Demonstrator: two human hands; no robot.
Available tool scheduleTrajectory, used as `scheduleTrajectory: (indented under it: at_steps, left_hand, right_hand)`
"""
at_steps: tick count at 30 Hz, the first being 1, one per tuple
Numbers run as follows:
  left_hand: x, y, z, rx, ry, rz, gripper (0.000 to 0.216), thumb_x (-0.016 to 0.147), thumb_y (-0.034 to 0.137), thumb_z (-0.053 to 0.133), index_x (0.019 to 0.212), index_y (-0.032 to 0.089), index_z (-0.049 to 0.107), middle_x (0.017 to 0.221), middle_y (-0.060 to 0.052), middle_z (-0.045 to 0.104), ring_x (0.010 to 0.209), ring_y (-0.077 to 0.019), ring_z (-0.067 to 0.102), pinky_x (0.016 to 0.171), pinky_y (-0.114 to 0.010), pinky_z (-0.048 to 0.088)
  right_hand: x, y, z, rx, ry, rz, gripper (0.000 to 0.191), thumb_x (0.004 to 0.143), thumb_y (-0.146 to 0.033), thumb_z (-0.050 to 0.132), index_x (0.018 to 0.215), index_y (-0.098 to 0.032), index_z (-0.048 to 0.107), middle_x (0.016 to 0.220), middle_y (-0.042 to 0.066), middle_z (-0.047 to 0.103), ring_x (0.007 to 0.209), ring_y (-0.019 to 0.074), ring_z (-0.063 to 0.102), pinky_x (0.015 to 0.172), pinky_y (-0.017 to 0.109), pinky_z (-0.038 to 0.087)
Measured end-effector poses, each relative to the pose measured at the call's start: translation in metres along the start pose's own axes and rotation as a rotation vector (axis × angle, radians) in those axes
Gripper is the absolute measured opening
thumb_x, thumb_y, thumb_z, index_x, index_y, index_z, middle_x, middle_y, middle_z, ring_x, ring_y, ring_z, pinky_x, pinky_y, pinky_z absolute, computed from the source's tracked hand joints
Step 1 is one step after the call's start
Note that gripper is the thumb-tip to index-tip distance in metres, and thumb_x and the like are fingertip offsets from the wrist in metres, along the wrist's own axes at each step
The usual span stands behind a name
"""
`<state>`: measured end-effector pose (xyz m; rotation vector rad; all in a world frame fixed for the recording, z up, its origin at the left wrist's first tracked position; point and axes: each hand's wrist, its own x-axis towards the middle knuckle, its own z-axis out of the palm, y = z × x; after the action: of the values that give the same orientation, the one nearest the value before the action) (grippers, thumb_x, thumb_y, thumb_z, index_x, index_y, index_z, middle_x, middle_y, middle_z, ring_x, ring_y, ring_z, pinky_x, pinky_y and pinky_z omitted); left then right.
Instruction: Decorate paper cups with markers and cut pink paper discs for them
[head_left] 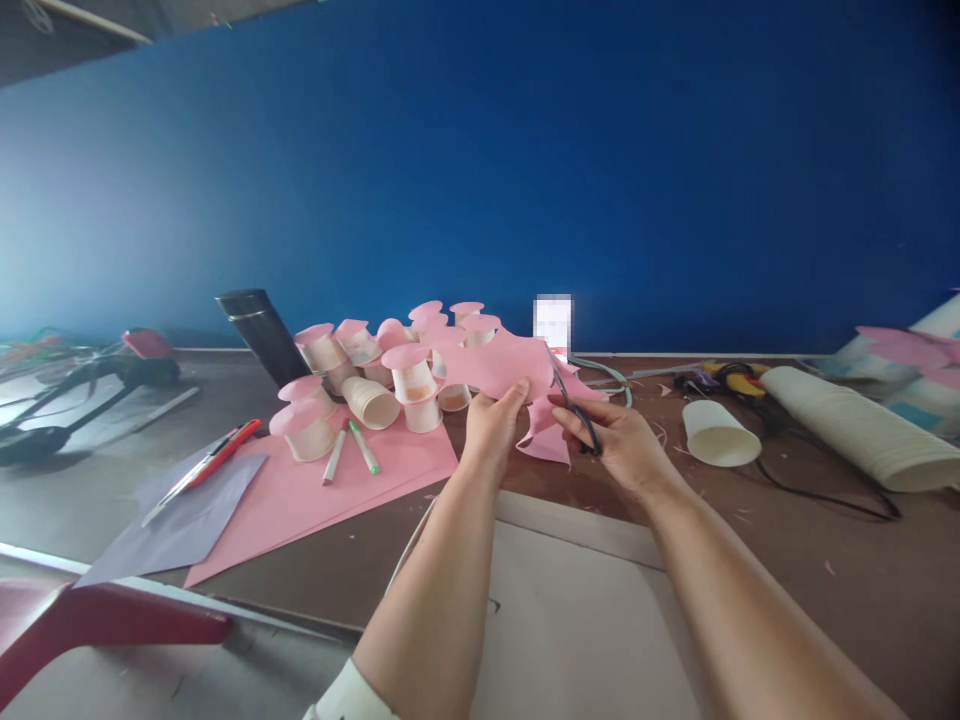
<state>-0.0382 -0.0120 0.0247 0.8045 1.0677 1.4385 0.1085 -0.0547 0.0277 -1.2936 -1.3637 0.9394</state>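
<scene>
My left hand [491,425] pinches a sheet of pink paper [501,365] and holds it up above the brown table [810,530]. My right hand [616,440] grips black scissors [574,405], whose blades reach into the paper's right side. Pink offcuts [544,432] hang below the sheet between my hands. Just behind the paper stand several white paper cups [411,378] capped with pink paper discs.
A large pink sheet [315,490] with two markers [364,447] and a purple sheet [187,515] with a red utility knife [217,455] lie at left. A black flask [262,335], a lone cup [718,433], a cup stack [855,425] and a glue gun [731,380] sit around. White board [585,620] lies near me.
</scene>
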Motion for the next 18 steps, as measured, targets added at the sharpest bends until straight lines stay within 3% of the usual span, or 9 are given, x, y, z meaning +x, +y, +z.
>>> scheduleTrajectory:
  at_steps: [8, 18]
  left_hand:
    - [0.0066, -0.0076, -0.0027, 0.039, -0.091, 0.118, 0.034, 0.067, 0.043, 0.074, 0.061, 0.012, 0.06, 0.054, 0.002, 0.049, 0.051, -0.0063, 0.04, 0.051, -0.022, 0.03]
    - [0.0022, -0.0061, 0.0068, -0.24, -0.01, -0.071, 0.041, 0.056, 0.041, 0.084, 0.074, 0.012, 0.062, 0.055, 0.004, 0.051, 0.046, -0.0042, 0.041, 0.046, -0.019, 0.032]
  right_hand:
    - [-0.0005, -0.0028, 0.0022, 0.024, 0.001, 0.014, 0.056, 0.068, -0.057, 0.074, 0.11, -0.019, 0.074, 0.056, -0.003, 0.054, 0.055, 0.0111, 0.049, 0.057, 0.026, 0.042]
    - [0.0004, 0.003, 0.0099, 0.126, -0.056, 0.074, 0.053, 0.066, -0.048, 0.079, 0.112, -0.022, 0.074, 0.066, -0.001, 0.061, 0.06, 0.0105, 0.053, 0.059, 0.026, 0.044]
